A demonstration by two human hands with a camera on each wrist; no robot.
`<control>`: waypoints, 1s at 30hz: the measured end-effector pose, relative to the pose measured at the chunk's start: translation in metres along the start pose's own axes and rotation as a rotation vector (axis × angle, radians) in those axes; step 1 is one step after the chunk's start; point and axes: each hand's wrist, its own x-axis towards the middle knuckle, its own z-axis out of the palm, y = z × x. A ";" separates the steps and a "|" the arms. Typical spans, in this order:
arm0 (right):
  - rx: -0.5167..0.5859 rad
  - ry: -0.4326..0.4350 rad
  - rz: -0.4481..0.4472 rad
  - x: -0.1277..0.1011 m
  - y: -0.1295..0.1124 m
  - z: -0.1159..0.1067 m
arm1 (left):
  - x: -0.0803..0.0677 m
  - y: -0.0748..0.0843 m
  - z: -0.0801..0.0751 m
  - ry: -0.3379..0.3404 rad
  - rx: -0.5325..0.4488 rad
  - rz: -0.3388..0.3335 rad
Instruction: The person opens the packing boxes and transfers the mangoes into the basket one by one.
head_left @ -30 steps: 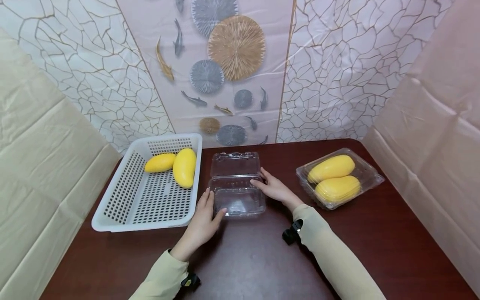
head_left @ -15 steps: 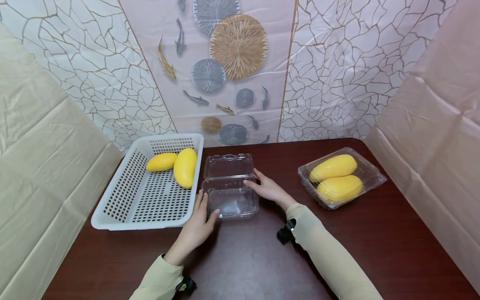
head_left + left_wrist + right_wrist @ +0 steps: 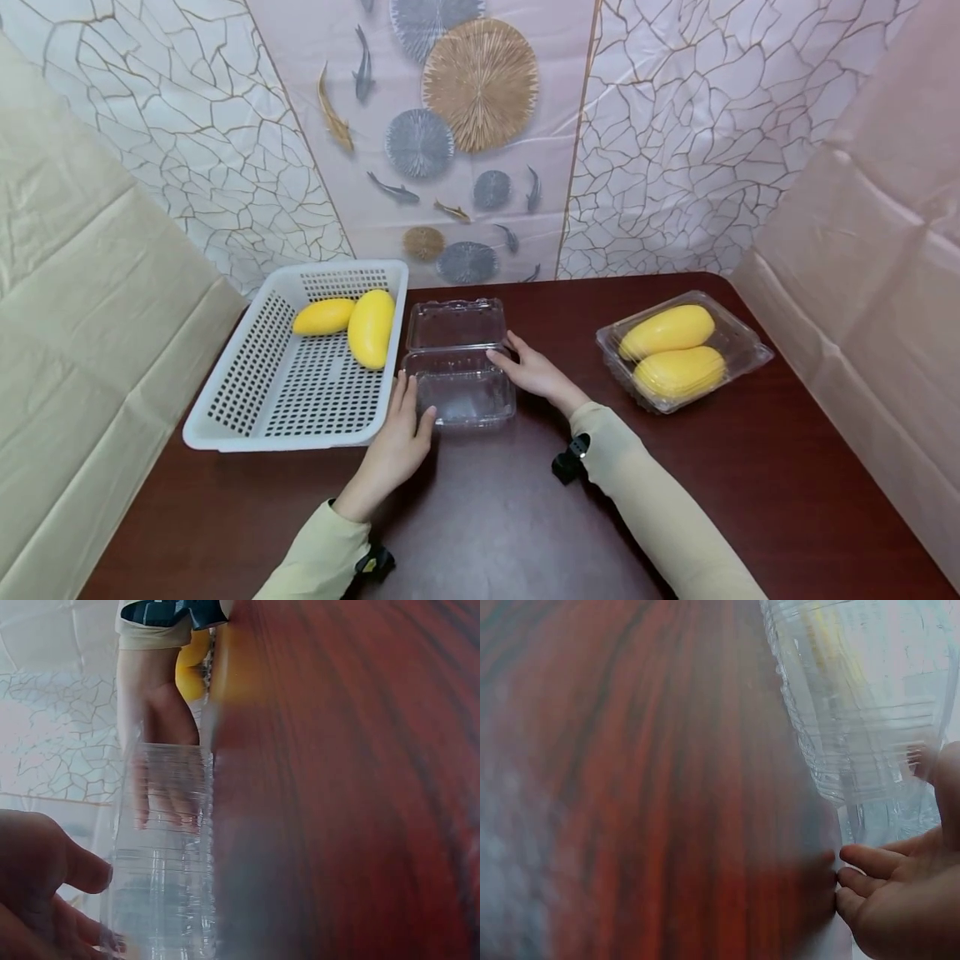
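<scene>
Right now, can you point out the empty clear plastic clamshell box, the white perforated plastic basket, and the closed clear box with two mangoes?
Empty clear plastic clamshell box [image 3: 459,396], head view, tray floor.
White perforated plastic basket [image 3: 225,408], head view, left wall.
Closed clear box with two mangoes [image 3: 738,337], head view, right part of lid.

clamshell box [image 3: 459,387]: clear glossy plastic | table [image 3: 495,517]: dark polished wood

Yellow mangoes [image 3: 352,323] – white perforated basket [image 3: 225,417]; clear clamshell [image 3: 457,367]; table [image 3: 487,517] dark red-brown (woodgrain).
</scene>
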 end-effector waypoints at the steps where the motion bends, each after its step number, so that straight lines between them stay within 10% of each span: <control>1: 0.007 0.003 0.003 -0.001 -0.001 -0.002 | 0.001 0.001 0.000 0.011 -0.001 0.014; 11: 0.072 -0.021 0.084 -0.015 -0.011 -0.013 | 0.012 0.001 0.004 0.083 -0.006 0.107; 30: -0.006 0.031 -0.063 -0.056 -0.024 -0.038 | 0.009 0.033 -0.001 0.268 0.003 0.343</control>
